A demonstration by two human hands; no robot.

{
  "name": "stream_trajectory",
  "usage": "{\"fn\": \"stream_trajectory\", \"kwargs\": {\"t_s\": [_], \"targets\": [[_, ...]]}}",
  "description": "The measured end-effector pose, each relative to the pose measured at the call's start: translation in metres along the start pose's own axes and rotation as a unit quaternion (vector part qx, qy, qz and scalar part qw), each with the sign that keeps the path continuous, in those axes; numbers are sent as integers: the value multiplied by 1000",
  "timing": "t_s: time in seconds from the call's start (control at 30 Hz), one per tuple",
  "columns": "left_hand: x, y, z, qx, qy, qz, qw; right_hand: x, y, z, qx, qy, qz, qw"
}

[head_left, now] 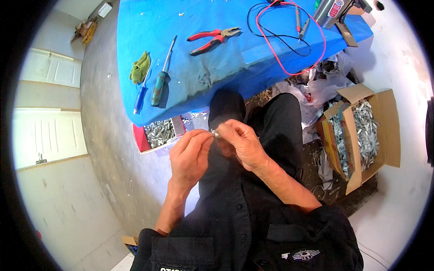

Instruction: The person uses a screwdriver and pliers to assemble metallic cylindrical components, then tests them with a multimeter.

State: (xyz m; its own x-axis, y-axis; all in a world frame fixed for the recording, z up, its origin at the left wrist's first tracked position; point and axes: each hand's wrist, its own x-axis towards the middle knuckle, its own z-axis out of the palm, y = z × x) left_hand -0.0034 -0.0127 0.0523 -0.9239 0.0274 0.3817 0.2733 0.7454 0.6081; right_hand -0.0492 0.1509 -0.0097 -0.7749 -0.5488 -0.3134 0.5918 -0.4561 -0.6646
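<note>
Above my lap, my left hand point(191, 153) and my right hand point(246, 147) meet fingertip to fingertip. Between them is a small shiny metal piece point(215, 133), pinched by both and mostly covered by the fingers, so its exact kind is unclear. Just beyond my left hand, below the table edge, a red-sided box point(141, 138) holds many small silvery metal pieces point(160, 132). On the blue-covered table point(190, 81) lie red-handled pliers point(212, 40), a green-handled screwdriver point(160, 88) and a blue-handled screwdriver point(141, 97).
A crumpled green cloth point(140, 67) lies at the table's left. Red and black test leads point(275, 54) and a metal cylindrical device point(330, 13) are at the far right. An open cardboard box point(389, 131) full of silvery strips stands right of my knees, near plastic bags point(325, 81).
</note>
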Motion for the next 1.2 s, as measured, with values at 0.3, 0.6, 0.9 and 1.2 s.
{"fn": "stream_trajectory", "kwargs": {"t_s": [0.3,0.6,0.9,1.2], "targets": [[-4,-11,1,-18,-37,-59,997,2,-2,2,-53,-8,-5,999],[-4,-13,2,26,-43,-19,999,1,-4,-2,-116,-11,-30,993],[-13,-1,5,41,-30,-47,998,0,0,-8,-178,-60,-77,979],[-22,-33,-25,-37,16,-272,962,0,10,-23,-26,-66,-46,996]]}}
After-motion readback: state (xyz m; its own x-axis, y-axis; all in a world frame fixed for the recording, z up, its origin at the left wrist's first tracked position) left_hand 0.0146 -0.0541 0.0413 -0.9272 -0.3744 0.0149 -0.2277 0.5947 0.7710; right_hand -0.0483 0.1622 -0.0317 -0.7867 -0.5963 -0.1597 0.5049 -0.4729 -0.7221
